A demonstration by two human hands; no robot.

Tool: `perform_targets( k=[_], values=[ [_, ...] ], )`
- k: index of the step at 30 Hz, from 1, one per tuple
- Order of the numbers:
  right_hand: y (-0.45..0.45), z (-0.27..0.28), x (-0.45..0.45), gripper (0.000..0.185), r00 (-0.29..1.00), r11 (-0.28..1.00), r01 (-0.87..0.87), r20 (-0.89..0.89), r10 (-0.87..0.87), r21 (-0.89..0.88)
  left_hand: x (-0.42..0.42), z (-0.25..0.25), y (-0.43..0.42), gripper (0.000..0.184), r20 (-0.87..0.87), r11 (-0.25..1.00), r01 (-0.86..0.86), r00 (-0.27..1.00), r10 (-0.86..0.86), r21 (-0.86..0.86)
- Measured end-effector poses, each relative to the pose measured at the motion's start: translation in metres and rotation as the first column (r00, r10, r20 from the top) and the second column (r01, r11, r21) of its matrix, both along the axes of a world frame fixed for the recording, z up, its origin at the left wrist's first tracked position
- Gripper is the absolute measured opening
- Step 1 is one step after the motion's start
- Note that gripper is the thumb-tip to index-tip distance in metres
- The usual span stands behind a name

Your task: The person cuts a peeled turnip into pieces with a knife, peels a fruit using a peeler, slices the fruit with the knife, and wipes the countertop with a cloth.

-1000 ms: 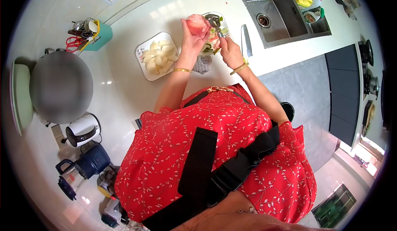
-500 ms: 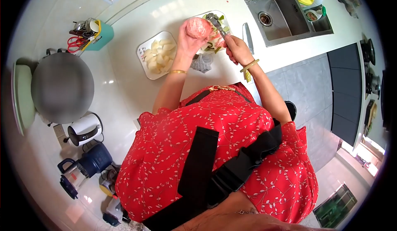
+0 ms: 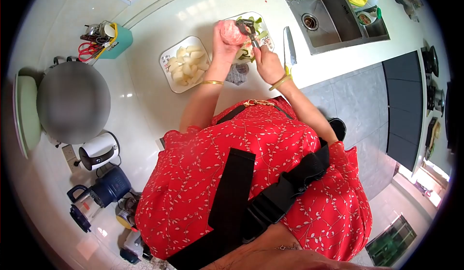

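A round pink fruit or vegetable point(image 3: 231, 32), its surface mottled and peeled-looking, is held in my left hand point(image 3: 223, 52), fingers wrapped around it. My right hand point(image 3: 269, 66) grips the handle of a peeler point(image 3: 247, 28), whose dark head touches the right side of the pink piece or lies just over it. Below and behind them is a white plate point(image 3: 272, 42) with green and pinkish peelings point(image 3: 257, 26). To the left, a square white plate point(image 3: 169, 82) bears pale cut chunks point(image 3: 185, 66). A knife point(image 3: 289, 47) with a yellow handle lies right of my right hand.
A crumpled grey cloth or bag point(image 3: 237, 74) lies on the counter near my wrists. The steel sink point(image 3: 333, 16) is at the upper right. A teal utensil holder point(image 3: 118, 43) with red scissors point(image 3: 88, 51) stands left, above a large round pan or lid point(image 3: 73, 103) and kettle point(image 3: 99, 151).
My right hand has moved slightly left and down, and the peeler's head has come over the pink piece's right side. More of the knife shows. My left hand stays nearly in place.
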State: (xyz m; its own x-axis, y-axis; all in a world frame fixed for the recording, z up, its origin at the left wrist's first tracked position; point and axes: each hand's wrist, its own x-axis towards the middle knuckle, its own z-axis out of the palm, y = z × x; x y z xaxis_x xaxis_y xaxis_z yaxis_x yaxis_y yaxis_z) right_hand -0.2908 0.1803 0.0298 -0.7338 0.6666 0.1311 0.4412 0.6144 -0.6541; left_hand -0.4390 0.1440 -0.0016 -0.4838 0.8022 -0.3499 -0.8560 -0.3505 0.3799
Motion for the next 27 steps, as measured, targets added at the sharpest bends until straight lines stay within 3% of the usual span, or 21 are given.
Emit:
perform_targets(
  k=[1,3,7,8,11,12,15,19,21,23,24,27],
  values=[
    [-0.006,-0.009,-0.001,0.031,0.998,0.999,0.036,-0.053,-0.034,0.038,-0.004,-0.008,0.003,0.043,-0.019,0.998,-0.028,0.999,0.029,0.064],
    [-0.024,-0.017,0.005,0.031,0.997,0.997,0.076,0.008,-0.075,-0.021,-0.009,-0.032,0.01,0.043,-0.048,0.979,-0.073,0.995,0.083,0.19],
    [-0.03,-0.029,0.014,0.03,0.999,0.998,0.026,-0.023,-0.027,-0.061,-0.013,0.008,0.007,0.048,-0.046,0.976,-0.191,0.981,0.187,-0.105],
    [-0.026,-0.023,0.013,0.029,0.998,0.996,0.037,-0.055,-0.042,-0.083,-0.019,-0.012,0.014,0.049,-0.034,0.98,-0.195,0.98,0.194,-0.027],
    [-0.009,-0.001,0.004,0.028,0.991,0.993,0.071,-0.104,-0.08,-0.091,-0.015,-0.01,0.009,0.049,-0.025,0.994,-0.094,0.995,0.093,-0.048],
    [-0.003,0.008,0.0,0.029,0.99,0.993,0.081,-0.109,-0.089,-0.08,-0.015,-0.016,0.008,0.047,-0.095,1.0,-0.006,0.995,0.009,0.03],
    [0.01,0.01,-0.009,0.03,0.995,0.997,0.071,-0.074,-0.072,-0.015,-0.004,-0.007,0.012,0.045,-0.154,0.997,-0.063,0.987,0.054,-0.054],
    [-0.011,-0.02,-0.006,0.028,0.996,0.992,0.062,-0.071,-0.054,0.109,-0.004,0.006,0.019,0.052,-0.088,0.987,-0.147,0.984,0.153,0.072],
    [-0.023,-0.027,0.005,0.027,1.0,1.0,0.004,0.029,-0.004,-0.005,-0.007,0.009,0.017,0.056,-0.132,0.986,-0.165,0.977,0.164,0.005],
    [-0.02,-0.024,0.005,0.027,1.0,1.0,0.025,-0.014,-0.025,-0.006,-0.014,0.002,0.018,0.056,-0.127,0.984,-0.158,0.981,0.147,-0.086],
    [-0.02,-0.022,0.007,0.027,0.999,0.999,0.039,-0.033,-0.039,-0.011,-0.012,-0.001,0.019,0.058,-0.144,0.981,-0.193,0.971,0.191,0.001],
    [-0.001,-0.007,-0.002,0.027,0.994,0.996,0.069,-0.086,-0.073,-0.047,-0.01,-0.01,0.016,0.055,-0.084,0.993,-0.1,0.992,0.095,-0.063]
  ],
)
